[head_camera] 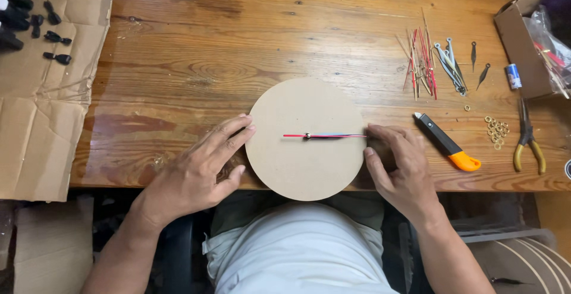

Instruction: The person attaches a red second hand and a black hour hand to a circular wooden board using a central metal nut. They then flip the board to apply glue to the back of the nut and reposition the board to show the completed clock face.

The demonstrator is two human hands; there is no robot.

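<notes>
A plain round fibreboard disc (303,169) lies at the near edge of a wooden table (208,56). At its centre sits a small metal hub with thin clock hands (324,135), a red one and a dark blue one, lying level across it. My left hand (199,172) rests with spread fingers against the disc's left rim. My right hand (401,169) touches the right rim, its fingertips by the tip of the hands. Neither hand grips anything.
Right of the disc lie a utility knife with an orange end (447,143), small brass washers (496,131), yellow-handled pliers (527,139), loose clock hands (423,63) and an open cardboard box (523,44). Flattened cardboard (41,109) with black parts (56,38) covers the left.
</notes>
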